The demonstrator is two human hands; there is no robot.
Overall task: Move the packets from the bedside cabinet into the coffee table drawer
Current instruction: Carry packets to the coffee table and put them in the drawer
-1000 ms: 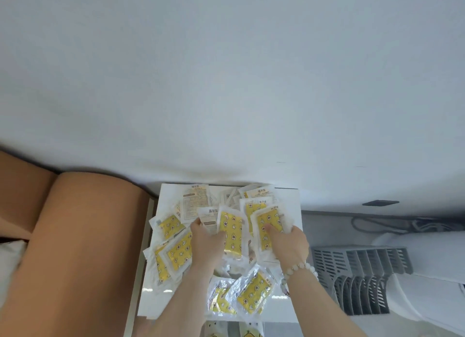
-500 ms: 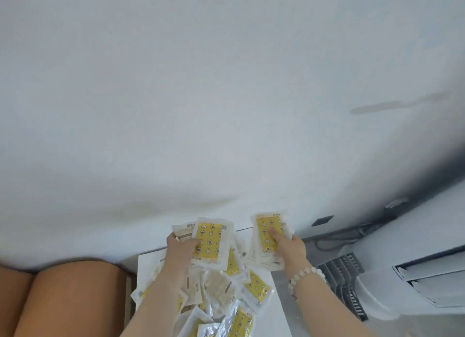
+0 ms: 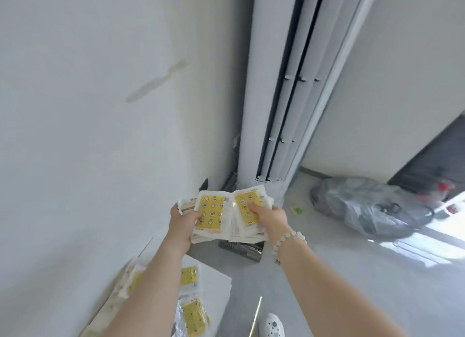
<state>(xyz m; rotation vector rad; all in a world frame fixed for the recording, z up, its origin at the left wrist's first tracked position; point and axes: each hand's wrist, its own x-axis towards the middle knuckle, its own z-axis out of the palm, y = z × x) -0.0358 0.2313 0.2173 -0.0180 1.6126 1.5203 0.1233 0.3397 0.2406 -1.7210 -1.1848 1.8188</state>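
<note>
Above the floor (image 3: 327, 286), just beyond the far corner of the bedside cabinet (image 3: 216, 286), both hands carry packets. The left hand (image 3: 185, 223) pinches the left stack (image 3: 211, 213), thumb across the yellow face and fingers curled behind. The right hand (image 3: 270, 218) grips the right stack (image 3: 247, 210) the same way. The two stacks touch along their inner edges. More loose packets (image 3: 192, 314) lie on the cabinet top, under the left forearm. The coffee table drawer is out of view. Each stack looks uneven and slick, clamped mostly by one thumb. A quick turn or a slackened thumb could let inner packets slide out and scatter on the floor.
</note>
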